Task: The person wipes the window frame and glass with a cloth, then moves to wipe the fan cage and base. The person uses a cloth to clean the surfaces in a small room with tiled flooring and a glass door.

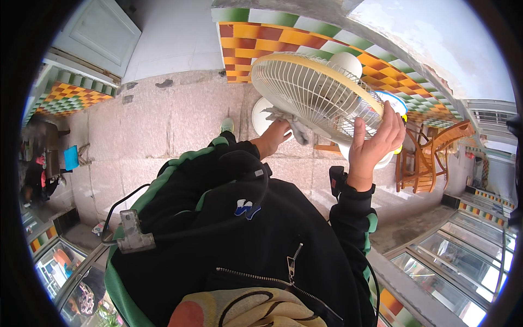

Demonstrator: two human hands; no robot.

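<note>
A standing electric fan (316, 92) with a pale wire guard and a yellowish rim band is in front of me, its white motor housing (346, 64) behind the guard. My right hand (376, 141) grips the rim at the guard's right side, the thumb over the front wires. Below the guard's lower left edge, my left hand (278, 135) holds a crumpled grey cloth (300, 130); its fingers are partly hidden by the cloth. A round white base or stool top (260, 116) shows behind the left hand. Whether the cloth touches the guard, I cannot tell.
A tiled wall (241, 43) runs behind the fan. A blue-rimmed basin (394, 100) and wooden folding chairs (425, 159) stand to the right. At far left are a blue item (71, 157) and dark furniture (52, 143). Glass windows (445, 253) lie lower right.
</note>
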